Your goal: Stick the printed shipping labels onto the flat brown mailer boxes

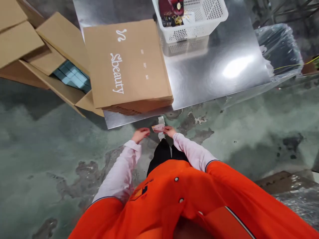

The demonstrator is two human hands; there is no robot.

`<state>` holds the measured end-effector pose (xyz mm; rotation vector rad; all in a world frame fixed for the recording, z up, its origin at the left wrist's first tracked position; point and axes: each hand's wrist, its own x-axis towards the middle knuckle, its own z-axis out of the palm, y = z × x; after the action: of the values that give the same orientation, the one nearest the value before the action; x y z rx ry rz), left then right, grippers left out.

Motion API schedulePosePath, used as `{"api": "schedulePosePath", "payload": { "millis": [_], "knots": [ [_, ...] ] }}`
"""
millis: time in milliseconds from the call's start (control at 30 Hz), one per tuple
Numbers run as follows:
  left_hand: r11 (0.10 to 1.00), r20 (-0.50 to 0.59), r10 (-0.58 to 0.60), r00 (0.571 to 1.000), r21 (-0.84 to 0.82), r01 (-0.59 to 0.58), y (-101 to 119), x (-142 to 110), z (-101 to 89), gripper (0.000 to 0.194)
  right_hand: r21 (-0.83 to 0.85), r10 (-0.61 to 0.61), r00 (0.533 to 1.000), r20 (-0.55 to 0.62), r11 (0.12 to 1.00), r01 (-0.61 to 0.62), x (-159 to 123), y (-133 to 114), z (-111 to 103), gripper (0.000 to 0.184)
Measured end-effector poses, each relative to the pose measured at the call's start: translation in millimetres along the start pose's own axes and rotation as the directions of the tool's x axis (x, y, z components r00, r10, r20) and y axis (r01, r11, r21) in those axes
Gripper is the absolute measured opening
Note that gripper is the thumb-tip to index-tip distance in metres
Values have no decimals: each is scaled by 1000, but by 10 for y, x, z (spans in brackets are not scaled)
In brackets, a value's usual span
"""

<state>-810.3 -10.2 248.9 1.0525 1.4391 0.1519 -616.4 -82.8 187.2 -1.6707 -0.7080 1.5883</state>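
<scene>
Head view: a pinkish card is pinched in the grip of the right hand near the frame's centre. The left hand is held near it, its grip too small to be judged.

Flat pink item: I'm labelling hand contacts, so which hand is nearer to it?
Right. The right hand holds the flat pink item by its right end; the left hand is just beyond its left end, with a small gap between.

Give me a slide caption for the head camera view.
Right hand holding a pink card, left hand nearby, before a metal table bearing stacked cardboard.
</scene>
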Motion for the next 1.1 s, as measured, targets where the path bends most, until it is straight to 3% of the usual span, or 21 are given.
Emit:
{"api": "schedulePosePath", "payload": {
  "millis": [100, 233, 300, 400, 500, 733, 800, 833, 900, 967, 1033, 1100],
  "knots": [
    [989, 11, 124, 992, -89, -122, 267, -541, -254, 45, 11, -44, 999, 25, 999, 43, -207, -371, 41, 17],
    [935, 16, 343, 939, -99, -340, 849, -1087, -451, 32, -68, -286, 953, 102, 953, 294, -734, -999, -5, 21],
    [922, 130, 387, 913, -64, -381, 1115, -1257, -463, 27, -136, -391, 908, 148, 902, 410, -1036, -1295, -38, 28],
    [925, 357, 364, 860, -33, -378, 1375, -1420, -405, 24, -196, -463, 870, 168, 849, 490, -1406, -1625, -71, 33],
    [931, 461, 338, 821, -34, -365, 1484, -1518, -332, 20, -201, -489, 857, 159, 834, 513, -1609, -1789, -90, 34],
    [921, 539, 355, 764, -60, -386, 1550, -1561, -332, 14, -232, -560, 812, 166, 778, 584, -1696, -1838, -99, 38],
    [934, 552, 338, 762, -98, -344, 1553, -1545, -334, 16, -290, -662, 732, 164, 676, 677, -1684, -1855, -96, 40],
    [943, 559, 325, 763, -132, -305, 1553, -1540, -329, 17, -329, -734, 658, 167, 588, 739, -1676, -1872, -97, 40],
    [953, 579, 296, 760, -229, -197, 1553, -1541, -309, 21, -399, -858, 466, 215, 358, 844, -1656, -1920, -108, 36],
    [949, 620, 264, 739, -302, -87, 1558, -1560, -286, 25, -425, -902, 307, 304, 160, 891, -1638, -1977, -126, 28],
    [945, 663, 238, 710, -326, -12, 1569, -1591, -270, 27, -422, -906, 225, 359, 57, 905, -1628, -2026, -142, 23],
    [944, 675, 228, 701, -329, 9, 1584, -1623, -268, 29, -417, -915, 207, 346, 48, 908, -1630, -2059, -142, 22]
  ]
}}
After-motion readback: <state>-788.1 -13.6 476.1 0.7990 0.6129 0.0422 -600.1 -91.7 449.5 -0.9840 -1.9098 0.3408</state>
